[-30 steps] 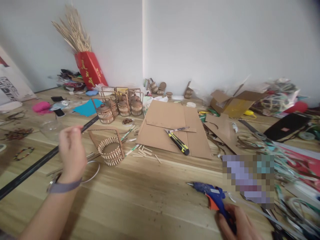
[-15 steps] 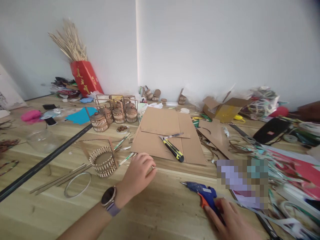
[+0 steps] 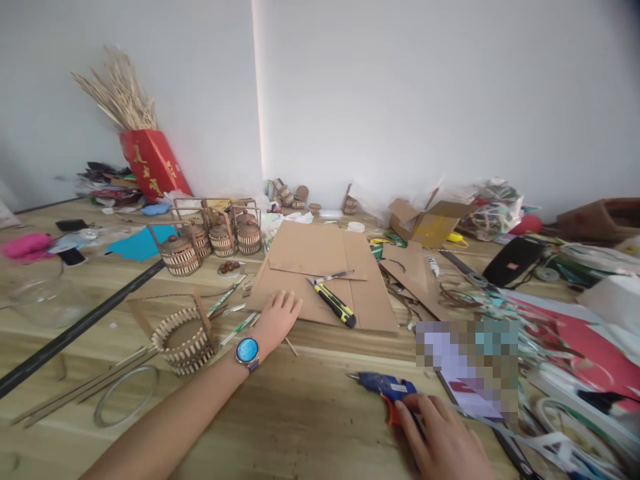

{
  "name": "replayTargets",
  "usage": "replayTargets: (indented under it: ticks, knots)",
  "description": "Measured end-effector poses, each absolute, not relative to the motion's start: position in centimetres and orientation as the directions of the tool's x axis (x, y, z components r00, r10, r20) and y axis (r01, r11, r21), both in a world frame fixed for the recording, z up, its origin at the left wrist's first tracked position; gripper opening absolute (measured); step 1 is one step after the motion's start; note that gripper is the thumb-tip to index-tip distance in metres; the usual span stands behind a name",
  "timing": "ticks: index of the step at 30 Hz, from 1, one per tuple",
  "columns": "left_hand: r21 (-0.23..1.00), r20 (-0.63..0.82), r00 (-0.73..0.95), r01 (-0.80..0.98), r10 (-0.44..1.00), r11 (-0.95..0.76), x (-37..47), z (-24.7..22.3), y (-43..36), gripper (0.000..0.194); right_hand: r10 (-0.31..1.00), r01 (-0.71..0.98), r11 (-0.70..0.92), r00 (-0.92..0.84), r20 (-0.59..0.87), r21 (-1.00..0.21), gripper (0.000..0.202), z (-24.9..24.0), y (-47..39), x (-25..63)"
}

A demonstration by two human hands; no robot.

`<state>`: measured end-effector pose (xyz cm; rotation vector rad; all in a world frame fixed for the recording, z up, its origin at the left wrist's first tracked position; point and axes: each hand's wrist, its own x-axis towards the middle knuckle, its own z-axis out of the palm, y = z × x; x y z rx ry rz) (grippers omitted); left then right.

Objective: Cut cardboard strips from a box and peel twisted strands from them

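We count four lidded baskets point(image 3: 223, 241), seemingly done; one lidless basket point(image 3: 189, 359), upright left of our left hand point(image 3: 275, 323), apparently unfinished; cardboard point(image 3: 315, 247) under those fingers, their grip untellable; glue gun point(image 3: 383, 385), our right hand point(image 3: 440, 430) curled round it.

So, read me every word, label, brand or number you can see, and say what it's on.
"力", probably: middle gold character on the red bag; its neighbours are too blurred.
Watch face: lit, digits too blurred.
Black speaker: red label, too small.
Blue glue gun: pale label, too small.
Pixelated patch: nothing legible.
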<state>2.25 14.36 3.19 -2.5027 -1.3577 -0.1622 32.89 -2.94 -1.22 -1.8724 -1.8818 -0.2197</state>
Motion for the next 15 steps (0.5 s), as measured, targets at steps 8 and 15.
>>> replayTargets:
  ticks: [8,15]
  knots:
    - [-0.219,0.284,0.561,0.828,0.778,-0.517,1.9,10.0,15.9,0.05,0.918,0.99,0.117,-0.079,0.389,-0.075,0.03,-1.4,-4.1,33.9]
    - [-0.197,0.304,0.582,0.813,0.754,-0.548,2.5,16.2,17.9,0.039,0.827,0.99,0.137,-0.108,0.552,-0.012,0.027,-0.2,-4.7,33.2]
